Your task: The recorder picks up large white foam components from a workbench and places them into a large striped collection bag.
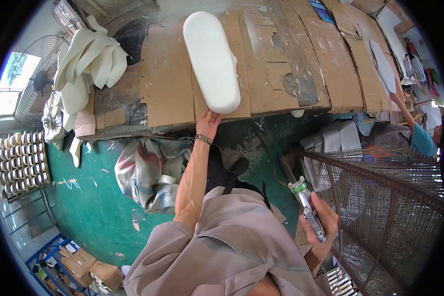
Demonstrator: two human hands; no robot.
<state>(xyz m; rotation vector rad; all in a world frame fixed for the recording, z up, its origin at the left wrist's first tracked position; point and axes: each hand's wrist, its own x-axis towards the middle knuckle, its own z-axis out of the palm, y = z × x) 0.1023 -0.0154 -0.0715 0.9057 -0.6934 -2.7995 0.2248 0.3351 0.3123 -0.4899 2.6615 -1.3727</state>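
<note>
The left hand [208,121] grasps the near end of the white pad [212,60] on the table [291,64]; the right hand [323,222] is clenched around a tool [310,209]; the pad could slide off if tugged.

Just one view here, a fisheye cam on the person's head, looking steeply down past their own chest and shoulders. Up top in the picture is the workbench [281,64] covered in cardboard, facing away from the wearer, with the green floor [93,207] below it. The bench sits about an arm's reach off, since the left hand [208,122] gets to its near edge with the arm stretched out. The right hand [321,222] is way closer, low right near the body. Edges bend hard and go dark, so the wire rack [389,197] at right looks warped, probably nearer than it seems.
</note>
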